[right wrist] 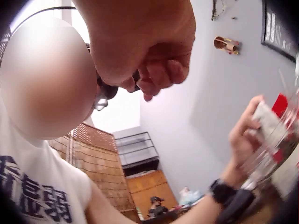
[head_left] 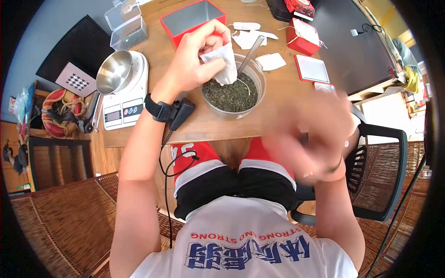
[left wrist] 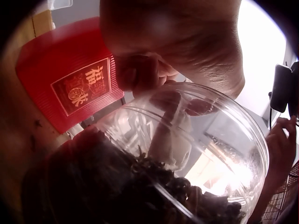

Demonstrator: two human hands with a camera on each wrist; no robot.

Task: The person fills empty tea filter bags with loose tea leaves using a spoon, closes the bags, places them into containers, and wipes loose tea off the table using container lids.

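Note:
My left hand [head_left: 191,62] pinches a white pouch like a tea bag [head_left: 226,69] over a clear round tub [head_left: 264,90] of dark dried leaves [head_left: 229,98]. A thin string hangs from the pouch. In the left wrist view the pouch [left wrist: 168,140] shows through the tub's wall, its lower end close to the leaves. A metal spoon [head_left: 252,53] stands handle-up in the tub, its bowl hidden. My right hand [head_left: 315,127] is raised at the right, blurred in the head view. In the right wrist view its fingers [right wrist: 161,77] are loosely curled, with nothing visible in them.
A kitchen scale [head_left: 123,111] with a steel bowl [head_left: 113,72] stands left. Behind the tub are a red box [head_left: 192,21] and several white pouches [head_left: 248,39]. At the right lie a smaller red box [head_left: 303,37], a red-edged lid [head_left: 311,68] and a chair [head_left: 380,171].

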